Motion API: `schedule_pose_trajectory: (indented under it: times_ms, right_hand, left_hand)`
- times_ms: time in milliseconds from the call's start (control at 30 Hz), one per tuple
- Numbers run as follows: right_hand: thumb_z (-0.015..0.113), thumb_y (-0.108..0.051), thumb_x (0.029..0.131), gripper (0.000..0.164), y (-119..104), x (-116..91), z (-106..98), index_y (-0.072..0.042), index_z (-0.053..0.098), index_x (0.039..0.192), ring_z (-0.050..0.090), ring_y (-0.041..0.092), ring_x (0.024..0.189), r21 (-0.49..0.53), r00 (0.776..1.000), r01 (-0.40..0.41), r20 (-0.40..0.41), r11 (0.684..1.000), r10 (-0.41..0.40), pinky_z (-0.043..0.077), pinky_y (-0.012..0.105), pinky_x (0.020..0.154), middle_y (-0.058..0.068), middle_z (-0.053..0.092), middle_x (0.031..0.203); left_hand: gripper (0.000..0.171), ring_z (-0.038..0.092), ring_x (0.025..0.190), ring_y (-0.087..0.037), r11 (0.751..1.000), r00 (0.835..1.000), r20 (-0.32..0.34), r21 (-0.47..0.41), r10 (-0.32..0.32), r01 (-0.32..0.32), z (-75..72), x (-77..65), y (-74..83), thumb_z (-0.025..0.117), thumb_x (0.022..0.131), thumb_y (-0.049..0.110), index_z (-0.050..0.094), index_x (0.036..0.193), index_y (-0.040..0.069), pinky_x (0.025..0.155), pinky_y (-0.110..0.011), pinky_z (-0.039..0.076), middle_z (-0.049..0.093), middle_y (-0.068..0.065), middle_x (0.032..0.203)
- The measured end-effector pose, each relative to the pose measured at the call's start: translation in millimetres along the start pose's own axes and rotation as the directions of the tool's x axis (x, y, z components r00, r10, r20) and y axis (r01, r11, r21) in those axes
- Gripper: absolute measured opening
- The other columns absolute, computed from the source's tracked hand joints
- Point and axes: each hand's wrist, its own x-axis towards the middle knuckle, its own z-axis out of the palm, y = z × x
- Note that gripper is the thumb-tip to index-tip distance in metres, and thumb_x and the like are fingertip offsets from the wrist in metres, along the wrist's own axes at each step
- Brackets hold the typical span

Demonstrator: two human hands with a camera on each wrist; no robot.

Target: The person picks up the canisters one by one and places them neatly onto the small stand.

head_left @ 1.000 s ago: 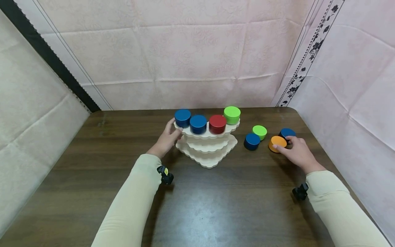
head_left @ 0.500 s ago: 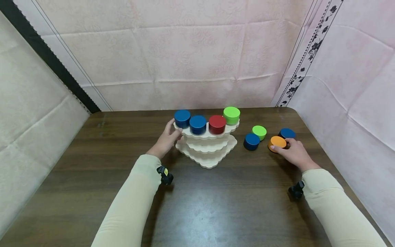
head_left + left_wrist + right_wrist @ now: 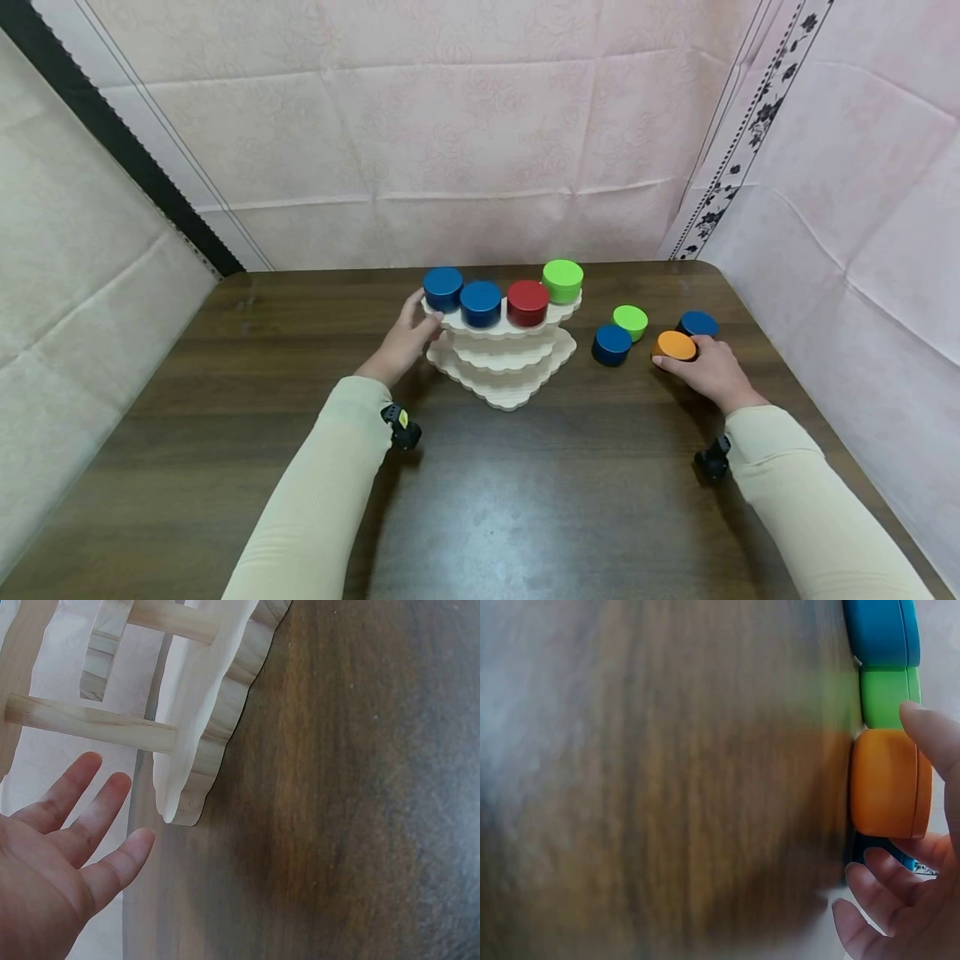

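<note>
A white wooden stand with scalloped tiers (image 3: 512, 390) stands at the table's far middle. At its left edge my left hand (image 3: 402, 342) holds the top tier between thumb and forefinger; in the left wrist view the other fingers (image 3: 97, 817) spread loosely below. My right hand (image 3: 714, 373) has its thumb and forefinger around the sides of a round orange tin (image 3: 675, 344), which rests on the table. Directly behind the orange tin is a blue tin (image 3: 698, 322). To its left lie a green tin (image 3: 630, 318) and another blue tin (image 3: 611, 343).
On the stand's top tier sit two blue tins (image 3: 481, 302), a red tin (image 3: 528, 302) and a green tin (image 3: 562, 281). The brown wooden table (image 3: 487, 500) ends at a cloth-covered wall (image 3: 465, 167) behind, with cloth on both sides too.
My right thumb has slid left along the front of the orange tin, and the right wrist has shifted slightly left. The left hand and the stand stay put.
</note>
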Motion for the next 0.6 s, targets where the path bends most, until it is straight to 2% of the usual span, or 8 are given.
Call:
schedule_pose_trajectory:
  times_ms: [367, 600]
  right_hand:
    - [0.055, -0.058, 0.090, 0.095, -2.4, 1.0, 1.1, 0.018, 0.026, 0.140, 0.037, 0.050, 0.112, -0.011, 1.000, -0.017, 0.003, 1.000, 0.017, 0.036, 0.065, 0.097, 0.041, 0.031, 0.131]
    - [0.056, -0.056, 0.090, 0.095, -2.1, -1.6, 0.6, 0.018, 0.023, 0.140, 0.038, 0.049, 0.109, 0.009, 1.000, 0.000, -0.008, 1.000, 0.000, 0.036, 0.065, 0.097, 0.041, 0.030, 0.130]
  left_hand:
    - [0.069, 0.047, 0.128, -0.034, 1.000, 1.000, -0.005, -0.003, -0.008, 0.008, -0.2, 1.8, -2.5, 0.044, 0.099, 0.048, 0.006, 0.154, 0.034, 0.108, -0.058, 0.031, 0.046, -0.017, 0.142]
    - [0.070, 0.047, 0.129, -0.034, 1.000, 1.000, -0.003, -0.005, -0.005, 0.005, 0.2, 0.1, -0.3, 0.044, 0.098, 0.049, 0.005, 0.154, 0.034, 0.108, -0.058, 0.030, 0.046, -0.017, 0.142]
